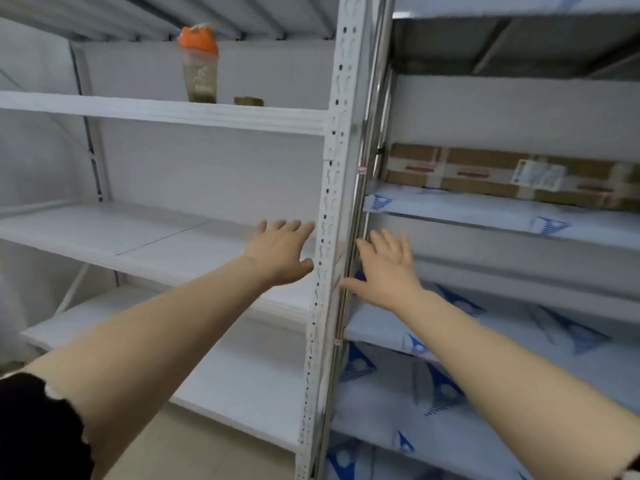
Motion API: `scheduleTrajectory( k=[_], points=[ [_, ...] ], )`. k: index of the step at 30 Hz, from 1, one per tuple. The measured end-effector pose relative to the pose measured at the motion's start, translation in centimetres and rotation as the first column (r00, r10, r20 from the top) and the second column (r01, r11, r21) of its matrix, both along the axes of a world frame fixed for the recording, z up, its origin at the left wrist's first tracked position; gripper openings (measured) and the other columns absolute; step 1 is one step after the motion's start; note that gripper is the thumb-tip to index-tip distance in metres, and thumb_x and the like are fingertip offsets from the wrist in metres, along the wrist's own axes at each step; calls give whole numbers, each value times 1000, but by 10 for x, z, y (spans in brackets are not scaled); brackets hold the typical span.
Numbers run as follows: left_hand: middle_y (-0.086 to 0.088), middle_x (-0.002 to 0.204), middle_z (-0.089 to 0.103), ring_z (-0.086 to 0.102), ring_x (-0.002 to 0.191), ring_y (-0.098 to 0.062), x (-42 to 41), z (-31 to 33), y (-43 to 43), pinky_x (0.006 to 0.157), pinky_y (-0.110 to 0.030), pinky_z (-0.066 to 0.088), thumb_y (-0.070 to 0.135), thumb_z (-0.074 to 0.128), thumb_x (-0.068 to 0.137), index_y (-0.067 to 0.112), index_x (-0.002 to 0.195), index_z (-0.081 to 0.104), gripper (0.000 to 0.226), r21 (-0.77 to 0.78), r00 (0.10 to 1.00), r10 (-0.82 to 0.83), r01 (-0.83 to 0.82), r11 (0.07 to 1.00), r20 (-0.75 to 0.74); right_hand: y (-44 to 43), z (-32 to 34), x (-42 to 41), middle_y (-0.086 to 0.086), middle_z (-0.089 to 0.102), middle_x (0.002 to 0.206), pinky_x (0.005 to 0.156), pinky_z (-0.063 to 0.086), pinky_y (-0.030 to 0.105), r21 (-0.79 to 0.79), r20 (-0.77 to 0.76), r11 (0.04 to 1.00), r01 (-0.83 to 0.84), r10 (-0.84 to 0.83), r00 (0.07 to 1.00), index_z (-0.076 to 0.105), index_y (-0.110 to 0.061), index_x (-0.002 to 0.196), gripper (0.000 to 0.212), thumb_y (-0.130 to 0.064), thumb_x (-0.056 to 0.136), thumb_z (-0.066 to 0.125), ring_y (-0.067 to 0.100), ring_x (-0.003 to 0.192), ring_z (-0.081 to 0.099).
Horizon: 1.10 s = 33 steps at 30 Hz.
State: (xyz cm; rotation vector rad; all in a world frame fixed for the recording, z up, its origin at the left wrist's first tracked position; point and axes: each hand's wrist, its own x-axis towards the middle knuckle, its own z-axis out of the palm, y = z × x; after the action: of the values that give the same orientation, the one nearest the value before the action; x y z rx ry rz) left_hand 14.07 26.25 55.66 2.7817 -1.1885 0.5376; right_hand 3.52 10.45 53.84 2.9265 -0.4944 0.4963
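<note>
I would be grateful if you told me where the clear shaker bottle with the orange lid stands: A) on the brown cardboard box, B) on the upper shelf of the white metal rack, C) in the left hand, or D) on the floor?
B: the clear shaker bottle with the orange lid stands upright on the upper shelf of the white metal rack, above the empty left hand and right hand.

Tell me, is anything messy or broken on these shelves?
Nothing looks spilled or broken. The orange-lidded bottle stands upright. Only oddity: the right shelves are covered in wrinkly film with blue marks, unlike the plain white left shelves.
</note>
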Motion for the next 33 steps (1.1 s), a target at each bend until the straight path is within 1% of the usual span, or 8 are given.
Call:
scheduleTrajectory(
  k=[3,5,11,18,22,26,29,33],
  points=[
    [-2,153,31,26,141,-26,-39,31,-59,117,-48,15,42,46,92,24,151,17,69,-42,992,-88,92,995,91,-53,30,-48,13,12,158,117,-4,46,-21,91,995,93,-91,992,20,-13,149,82,-62,88,47,29,147,3],
    [-2,154,30,26,141,-25,-67,49,-105,117,-47,17,42,47,91,24,152,17,70,-76,984,-133,143,987,121,-91,45,-82,12,16,157,117,-2,46,-22,137,989,144,-140,981,21,-14,149,82,-63,88,46,29,146,6],
    [-3,155,29,26,141,-26,-165,76,-264,116,-45,20,41,40,97,22,153,15,64,-131,956,-265,281,951,123,-225,68,-200,13,8,159,118,-4,45,-37,139,955,295,-288,947,15,-15,151,84,-62,89,47,29,147,1],
    [-3,156,27,25,142,-24,-261,78,-421,116,-38,19,36,36,100,21,153,15,59,-155,906,-422,424,892,48,-362,77,-315,14,7,159,119,1,44,35,112,889,456,-457,883,14,-14,151,83,-61,90,47,30,147,3],
    [-5,155,29,28,140,-27,-293,83,-491,112,-39,25,33,35,101,21,153,16,56,-206,882,-468,450,869,-47,-425,81,-352,14,15,157,118,9,41,97,160,863,495,-505,848,19,-14,150,80,-58,90,49,30,145,12],
    [-8,153,33,33,138,-29,-313,90,-562,108,-38,31,33,37,101,18,152,19,56,-234,855,-507,473,849,-109,-486,85,-382,12,29,150,111,25,39,197,247,833,517,-552,796,28,-13,146,68,-47,92,53,32,137,29],
    [-12,148,40,39,133,-29,-327,100,-612,104,-36,35,36,38,101,13,149,27,54,-298,823,-543,483,824,-166,-534,87,-396,13,32,149,110,29,39,271,280,807,525,-588,759,29,-10,145,59,-37,96,50,31,136,32],
    [-14,145,44,42,131,-29,-334,116,-675,103,-34,35,34,42,100,6,144,37,52,-442,753,-602,461,770,-264,-591,96,-401,14,36,148,108,31,37,380,365,804,458,-585,724,31,-5,144,47,-23,101,41,29,135,36]
  ],
)
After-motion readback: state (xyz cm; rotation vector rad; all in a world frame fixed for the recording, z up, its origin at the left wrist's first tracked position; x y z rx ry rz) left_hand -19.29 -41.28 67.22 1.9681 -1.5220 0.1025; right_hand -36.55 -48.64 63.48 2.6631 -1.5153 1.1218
